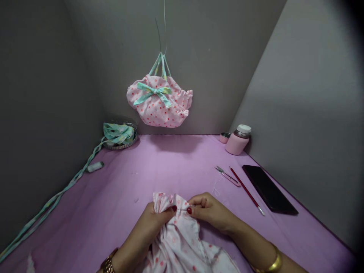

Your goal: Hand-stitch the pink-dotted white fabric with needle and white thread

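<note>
A pale pink cloth with red dots [182,239] lies gathered at the front of the table, its upper edge ruffled. On the left of the ruffle, my left hand [156,218] is closed, thumb pressing on the fabric. My right hand [209,210] pinches the same edge from the right, with thumb and curled fingers close together. Whether a needle or thread is between the right fingertips cannot be made out. The lower part of the cloth spreads between my forearms and out of the frame.
A dotted fabric piece with a green bow [159,100] hangs at the back. Green ties [119,132] fill a basket at left, beside a thread spool [95,167]. Right: thread snips [227,176], pencil [247,191], black phone [269,189], pink jar [237,143] and its pink lid [224,138].
</note>
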A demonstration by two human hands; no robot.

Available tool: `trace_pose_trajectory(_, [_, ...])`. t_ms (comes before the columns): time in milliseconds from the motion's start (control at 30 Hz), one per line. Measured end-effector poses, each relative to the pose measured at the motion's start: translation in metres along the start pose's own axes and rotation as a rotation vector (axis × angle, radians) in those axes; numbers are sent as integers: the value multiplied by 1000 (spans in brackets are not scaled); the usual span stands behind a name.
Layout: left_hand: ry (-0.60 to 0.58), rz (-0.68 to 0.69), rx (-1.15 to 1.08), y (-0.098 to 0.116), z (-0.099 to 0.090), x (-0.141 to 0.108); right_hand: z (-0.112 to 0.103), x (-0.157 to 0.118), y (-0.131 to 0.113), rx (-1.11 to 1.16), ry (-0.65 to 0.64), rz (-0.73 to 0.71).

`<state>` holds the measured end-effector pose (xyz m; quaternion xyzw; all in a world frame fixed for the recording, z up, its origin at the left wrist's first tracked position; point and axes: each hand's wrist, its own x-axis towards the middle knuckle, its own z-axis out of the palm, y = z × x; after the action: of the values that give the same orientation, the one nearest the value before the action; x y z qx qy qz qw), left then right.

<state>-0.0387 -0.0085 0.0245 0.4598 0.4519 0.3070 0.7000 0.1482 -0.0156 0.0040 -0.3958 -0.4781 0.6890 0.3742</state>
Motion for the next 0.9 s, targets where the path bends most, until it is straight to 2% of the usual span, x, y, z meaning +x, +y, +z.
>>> trace_pose_trajectory(200, [29, -3, 71, -6, -4, 4, 1, 0, -2, -62, 15, -6])
trace_pose_trajectory(367, [61, 113, 225, -13, -7, 11, 3, 0, 0, -120, 11, -2])
trace_pose_trajectory(500, [104, 246, 402, -17, -10, 12, 7, -1, 0, -313, 43, -60])
trace_pose_trajectory(667, [84, 318, 510, -18, -10, 10, 14, -2, -1, -625, 100, -155])
trace_pose_trajectory(767, [101, 271, 484, -17, -10, 12, 15, -2, -3, -688, 134, -186])
trace_pose_trajectory(900, [90, 214, 376, -15, -10, 15, 12, -2, -4, -607, 152, -130])
